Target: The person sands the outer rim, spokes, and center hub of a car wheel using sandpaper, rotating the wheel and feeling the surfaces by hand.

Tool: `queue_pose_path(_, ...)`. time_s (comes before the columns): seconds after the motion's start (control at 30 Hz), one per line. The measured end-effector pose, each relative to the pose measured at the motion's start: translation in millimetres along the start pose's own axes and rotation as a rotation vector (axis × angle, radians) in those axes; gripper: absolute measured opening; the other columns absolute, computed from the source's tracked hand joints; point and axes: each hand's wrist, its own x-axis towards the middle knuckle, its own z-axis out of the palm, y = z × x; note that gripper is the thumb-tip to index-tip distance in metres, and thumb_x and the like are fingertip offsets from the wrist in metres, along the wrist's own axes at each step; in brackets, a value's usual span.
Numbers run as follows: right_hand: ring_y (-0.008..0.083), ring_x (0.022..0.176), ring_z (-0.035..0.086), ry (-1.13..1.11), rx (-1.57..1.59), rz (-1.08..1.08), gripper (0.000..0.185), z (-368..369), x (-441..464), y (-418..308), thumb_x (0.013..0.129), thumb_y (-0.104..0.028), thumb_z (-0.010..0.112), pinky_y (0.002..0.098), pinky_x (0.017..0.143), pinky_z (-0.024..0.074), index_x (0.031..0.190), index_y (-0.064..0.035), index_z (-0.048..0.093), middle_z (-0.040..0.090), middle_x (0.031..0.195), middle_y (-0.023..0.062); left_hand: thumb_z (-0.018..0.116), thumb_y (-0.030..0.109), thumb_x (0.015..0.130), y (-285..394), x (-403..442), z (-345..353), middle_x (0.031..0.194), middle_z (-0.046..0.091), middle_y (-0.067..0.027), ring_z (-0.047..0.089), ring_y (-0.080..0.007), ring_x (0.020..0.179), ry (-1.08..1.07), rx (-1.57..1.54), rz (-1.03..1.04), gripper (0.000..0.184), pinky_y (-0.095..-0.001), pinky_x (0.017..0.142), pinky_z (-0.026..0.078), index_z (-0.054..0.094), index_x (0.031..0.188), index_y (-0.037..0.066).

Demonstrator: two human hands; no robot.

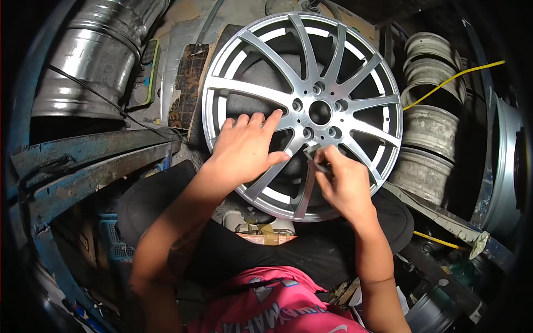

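Note:
A silver multi-spoke alloy wheel rim (305, 61) lies face up before me, its round centre hole ringed by several bolt holes. My left hand (244, 145) rests on the spokes at the rim's left side, fingers stretched out and thumb apart, holding nothing. Just below the hub, my right hand (345, 180) pinches a small grey folded piece of sandpaper (312, 151) against the base of a lower spoke. Part of the sandpaper is hidden by the fingers.
Several dull wheel barrels (427, 130) are stacked at right, crossed by a yellow hose (452, 79). Shiny metal barrels (91, 61) stand at upper left above a blue metal frame (105, 150). A blue plastic basket (115, 236) sits low at left. My knees flank the rim.

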Motion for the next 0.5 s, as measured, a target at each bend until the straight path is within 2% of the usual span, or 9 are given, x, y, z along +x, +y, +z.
queue_pose_path(0.07,0.0347,0.075,0.07,-0.043,-0.013,-0.022,0.025,2.8,-0.1,-2.3,0.086,-0.002,0.08,0.0416,0.068,0.0555,0.1,-0.0044,0.06,0.068,0.088,0.0142,0.076,0.048,0.097,-5.2,1.8,-6.4,0.13,0.068,-0.0203,0.068,-0.0369,0.119,-0.065,-0.024,0.001,0.08,-0.0518,0.101,0.052,0.047,0.162,0.013)
queue_pose_path(0.17,0.0369,0.084,0.068,-0.108,-0.007,-0.034,0.025,1.7,1.8,-11.7,0.086,-0.005,0.082,0.0448,0.074,0.055,0.096,-0.0046,0.059,0.066,0.093,0.0144,0.076,0.041,0.099,-4.5,-0.9,-14.8,0.127,0.07,-0.0181,0.07,-0.0365,0.117,-0.073,0.146,-0.015,0.076,-0.0522,0.099,0.054,0.046,0.164,0.015)
queue_pose_path(0.27,0.0377,0.088,0.066,-0.159,-0.019,-0.124,0.024,14.9,1.8,-6.9,0.086,-0.009,0.084,0.0468,0.076,0.0543,0.098,-0.0048,0.063,0.064,0.099,0.0142,0.074,0.033,0.101,-1.0,-3.8,-14.9,0.124,0.071,-0.0168,0.071,-0.0361,0.116,-0.108,0.097,-0.059,0.073,-0.0522,0.098,0.054,0.044,0.165,0.015)
queue_pose_path(0.3,0.0356,0.086,0.066,-0.084,-0.024,-0.23,0.023,19.3,3.1,-5.1,0.089,-0.011,0.084,0.0465,0.076,0.0547,0.108,-0.0066,0.072,0.066,0.095,0.0119,0.074,0.031,0.101,-2.5,-4.1,-12.8,0.124,0.071,-0.0169,0.071,-0.0361,0.115,-0.103,0.1,-0.053,0.072,-0.0522,0.098,0.054,0.044,0.165,0.015)
queue_pose_path(0.4,0.0321,0.083,0.066,-0.004,-0.05,-0.34,0.029,27.3,6.7,-7.8,0.091,-0.011,0.083,0.045,0.076,0.055,0.119,-0.0097,0.078,0.066,0.089,0.009,0.072,0.026,0.102,-8.1,-5.5,-4.1,0.123,0.071,-0.0171,0.072,-0.0359,0.113,-0.087,0.102,-0.044,0.071,-0.0521,0.099,0.054,0.043,0.165,0.015)
queue_pose_path(0.43,0.0286,0.078,0.066,0.014,-0.104,-0.362,0.034,31.6,6.8,-4.3,0.091,-0.01,0.082,0.0426,0.073,0.054,0.124,-0.0138,0.082,0.067,0.085,0.0052,0.072,0.025,0.102,-8.7,-5.4,-3.0,0.123,0.072,-0.0171,0.072,-0.0358,0.113,-0.08,0.097,-0.041,0.071,-0.052,0.099,0.054,0.043,0.165,0.015)
queue_pose_path(0.5,0.0275,0.075,0.065,-0.035,-0.168,-0.339,0.036,33.3,4.2,-1.6,0.089,-0.009,0.083,0.0412,0.071,0.0528,0.124,-0.0154,0.082,0.067,0.084,0.0039,0.072,0.023,0.102,-9.4,-4.6,-3.5,0.123,0.072,-0.0172,0.072,-0.0354,0.113,-0.077,0.085,-0.032,0.071,-0.0517,0.099,0.054,0.043,0.166,0.014)
